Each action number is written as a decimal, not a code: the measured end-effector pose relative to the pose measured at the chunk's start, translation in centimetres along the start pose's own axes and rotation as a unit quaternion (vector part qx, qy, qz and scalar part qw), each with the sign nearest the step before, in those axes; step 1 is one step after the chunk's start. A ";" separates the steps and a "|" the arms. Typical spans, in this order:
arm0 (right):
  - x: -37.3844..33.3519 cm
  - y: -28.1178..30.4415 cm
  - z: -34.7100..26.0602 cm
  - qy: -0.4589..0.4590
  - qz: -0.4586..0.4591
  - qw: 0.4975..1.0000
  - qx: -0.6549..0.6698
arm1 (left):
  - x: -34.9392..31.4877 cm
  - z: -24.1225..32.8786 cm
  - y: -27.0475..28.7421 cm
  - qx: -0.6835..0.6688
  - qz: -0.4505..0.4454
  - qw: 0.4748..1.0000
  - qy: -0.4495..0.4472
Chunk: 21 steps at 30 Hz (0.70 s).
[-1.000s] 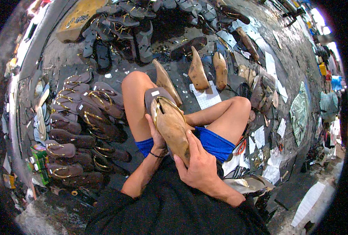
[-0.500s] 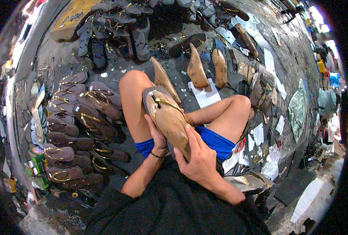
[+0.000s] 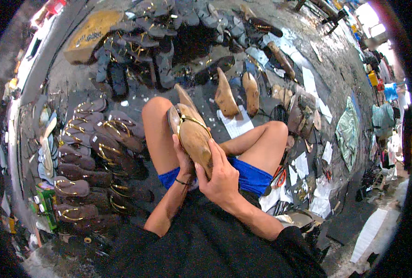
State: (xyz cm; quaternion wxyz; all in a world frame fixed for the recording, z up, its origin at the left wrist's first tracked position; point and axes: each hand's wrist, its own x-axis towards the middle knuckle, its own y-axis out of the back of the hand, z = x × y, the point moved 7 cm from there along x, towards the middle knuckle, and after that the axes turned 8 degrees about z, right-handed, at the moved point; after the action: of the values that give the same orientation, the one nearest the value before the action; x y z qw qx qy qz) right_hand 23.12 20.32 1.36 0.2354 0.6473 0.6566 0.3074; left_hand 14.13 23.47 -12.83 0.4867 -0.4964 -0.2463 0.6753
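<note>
The wooden foot form is lying between the two hands, above the lap, and a dark sandal is sitting against its underside, with the gold strap crossing over the top. The long axis is running from 11 o'clock, where the toe end is pointing away from the body, to 5 o'clock, where the heel end is coming near to the person.

Both hands are being clamped on this pair, so neither one is nearer. The left hand is holding at about 7 o'clock of the form, its thumb lying along the left edge (the other fingers are hiding behind, so I cannot tell how they are placed). The right hand is gripping the heel end at 5 o'clock, the thumb and the fingers lying on opposite sides of it.

Farther out, a second wooden form is standing just beyond the toe, at 12 o'clock. Two more forms are standing on the floor between 1 and 2 o'clock, near a white sheet. At 9 o'clock, well apart from the hands, rows of brown sandals with gold straps are lying, and between 11 and 12 o'clock a dark sandal pile is spreading.
</note>
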 end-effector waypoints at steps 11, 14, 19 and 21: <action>1.1 4.6 -1.3 0.156 0.021 0.982 0.101 | -5.2 5.0 -5.3 0.313 -0.045 0.946 0.069; 3.7 5.2 -0.6 0.103 0.066 0.984 0.129 | -6.6 3.9 -5.2 0.293 -0.110 0.948 0.061; 2.2 7.0 -2.8 0.174 -0.151 0.944 0.235 | -8.2 5.7 -5.4 0.127 -0.008 0.992 -0.006; 0.8 6.7 -3.5 0.156 -0.119 0.972 0.131 | -7.5 7.4 -6.6 0.087 -0.016 0.994 -0.061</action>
State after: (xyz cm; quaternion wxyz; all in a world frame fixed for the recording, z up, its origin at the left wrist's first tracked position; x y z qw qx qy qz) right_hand 25.39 20.55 8.62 0.0780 0.5340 0.7921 0.2852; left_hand 10.35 20.48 -1.30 0.5230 -0.4058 -0.2240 0.7153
